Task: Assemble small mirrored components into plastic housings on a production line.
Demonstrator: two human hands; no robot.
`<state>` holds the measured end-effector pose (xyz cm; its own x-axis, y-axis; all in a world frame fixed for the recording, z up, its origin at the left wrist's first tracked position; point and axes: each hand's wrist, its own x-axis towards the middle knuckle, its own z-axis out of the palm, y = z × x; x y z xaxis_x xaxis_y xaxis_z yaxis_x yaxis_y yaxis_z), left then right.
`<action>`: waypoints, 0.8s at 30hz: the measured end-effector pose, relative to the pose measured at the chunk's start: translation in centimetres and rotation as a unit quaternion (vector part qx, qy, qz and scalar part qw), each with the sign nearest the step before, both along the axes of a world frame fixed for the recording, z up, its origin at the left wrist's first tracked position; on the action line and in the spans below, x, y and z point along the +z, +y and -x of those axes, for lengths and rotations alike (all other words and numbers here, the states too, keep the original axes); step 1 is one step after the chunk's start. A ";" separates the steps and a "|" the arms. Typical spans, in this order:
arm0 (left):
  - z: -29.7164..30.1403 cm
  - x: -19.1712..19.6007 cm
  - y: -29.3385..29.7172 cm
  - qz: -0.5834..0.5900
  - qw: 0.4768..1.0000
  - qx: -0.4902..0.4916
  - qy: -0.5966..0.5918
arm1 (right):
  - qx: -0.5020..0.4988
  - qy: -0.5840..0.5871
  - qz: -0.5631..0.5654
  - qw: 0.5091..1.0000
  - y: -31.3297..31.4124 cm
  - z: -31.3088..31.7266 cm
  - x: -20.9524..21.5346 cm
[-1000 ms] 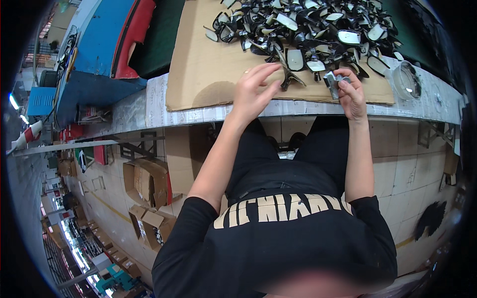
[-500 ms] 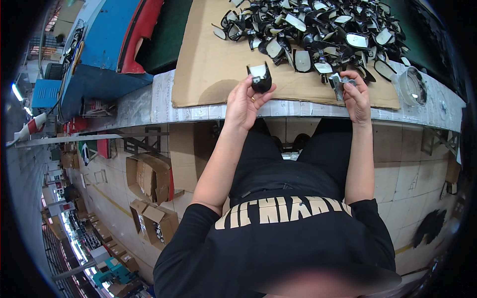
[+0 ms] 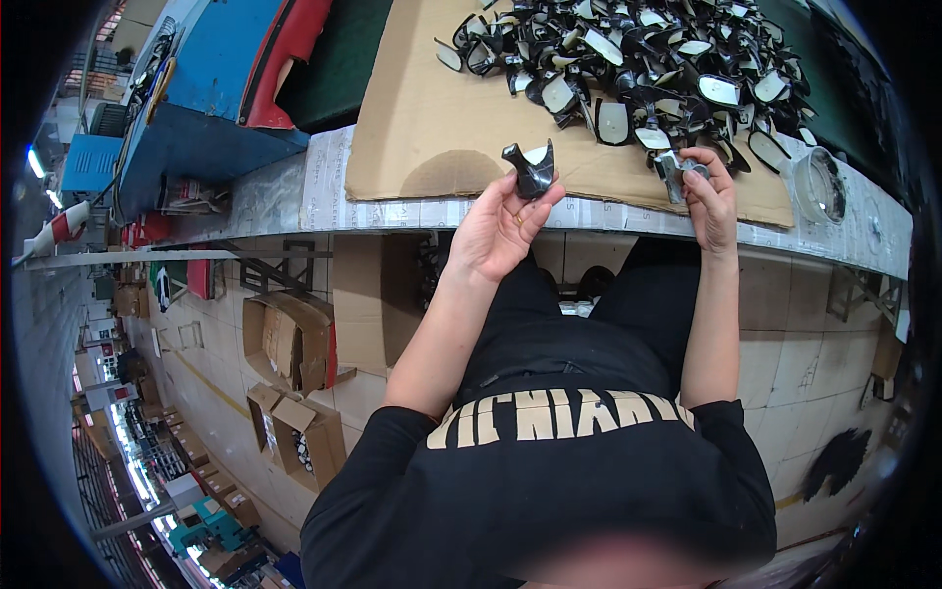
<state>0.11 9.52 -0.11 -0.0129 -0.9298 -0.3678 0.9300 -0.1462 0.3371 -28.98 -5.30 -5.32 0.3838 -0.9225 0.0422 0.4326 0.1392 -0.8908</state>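
Note:
My left hand [image 3: 500, 231] grips a glossy black curved part [image 3: 536, 177] above the front of the cardboard sheet [image 3: 402, 133]. A white inner face shows at its upper edge, and a narrow stub points up to the left. My right hand [image 3: 714, 201] pinches a small grey metal piece [image 3: 669, 177] between thumb and fingers, at the near edge of the pile. Many more black parts with white faces lie in a heap [image 3: 613, 123] behind both hands. My fingers cover some of each held thing.
A clear round ring-shaped item [image 3: 822, 187], perhaps a tape roll, sits at the table's right. A blue machine [image 3: 211, 88] with a red panel [image 3: 285, 69] stands to the left. Cardboard boxes [image 3: 309, 442] are on the floor at lower left.
The black part in my left hand has been turned: its stub now shows and less of the white face does. That hand is slightly lower and further right. The right hand has barely moved.

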 end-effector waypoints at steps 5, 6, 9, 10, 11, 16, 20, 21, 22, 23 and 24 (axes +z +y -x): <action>0.0 -0.5 1.4 0.021 0.999 -0.019 0.036 | 0.010 0.062 0.018 0.998 1.6 -1.2 2.0; 0.1 -0.5 1.7 0.037 0.998 -0.021 0.040 | 0.012 0.063 0.017 0.998 2.3 -1.6 2.7; 1.1 0.8 2.4 0.048 0.998 -0.010 -0.033 | 0.010 0.036 0.042 0.998 5.4 -3.2 5.4; 1.0 0.7 2.6 0.046 0.998 -0.009 -0.033 | -0.002 0.051 0.058 0.997 6.7 -4.3 6.3; 0.8 0.6 2.7 0.037 0.997 -0.021 -0.063 | -0.008 0.067 0.073 0.995 8.0 -5.2 7.3; 1.7 1.3 3.5 0.039 0.985 -0.004 -0.170 | -0.057 0.186 0.198 0.961 11.1 -7.8 8.1; 1.9 0.6 4.3 0.052 0.979 -0.004 -0.199 | -0.104 0.240 0.304 0.916 11.5 -8.4 8.5; 1.9 0.7 4.4 0.052 0.978 -0.005 -0.203 | -0.117 0.258 0.356 0.890 11.5 -8.4 8.8; 2.0 0.8 4.4 0.053 0.977 -0.007 -0.208 | -0.116 0.258 0.357 0.890 11.5 -8.4 8.9; 2.1 1.2 4.5 0.053 0.977 -0.007 -0.207 | -0.120 0.264 0.370 0.882 11.5 -8.4 9.0; 2.3 1.6 4.6 0.060 0.970 -0.003 -0.235 | -0.124 0.270 0.384 0.874 11.6 -8.3 9.0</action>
<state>-2.17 14.10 1.50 0.1242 -0.9667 -0.2240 0.6692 -0.0851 0.7382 -20.66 6.26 3.72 0.3310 -0.7590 0.5607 -0.1470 -0.6284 -0.7639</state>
